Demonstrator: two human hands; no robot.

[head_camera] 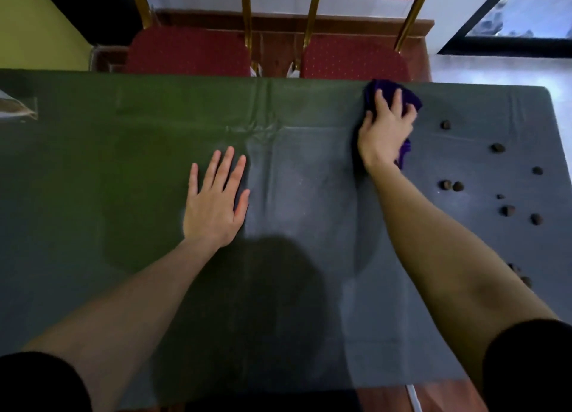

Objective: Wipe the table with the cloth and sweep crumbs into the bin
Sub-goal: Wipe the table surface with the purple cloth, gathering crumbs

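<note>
The right hand presses flat on the purple cloth near the far edge of the table, fingers spread over it, probably to drag it toward the crumbs scattered at right. The left hand lies open and empty on the tabletop, likely steadying the cover; no bin is visible.

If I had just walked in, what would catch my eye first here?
Probably the purple cloth, pressed under the right hand near the far edge of the green-covered table. Next, the dark crumbs scattered toward the table's right end, and the left hand lying flat mid-table.
</note>
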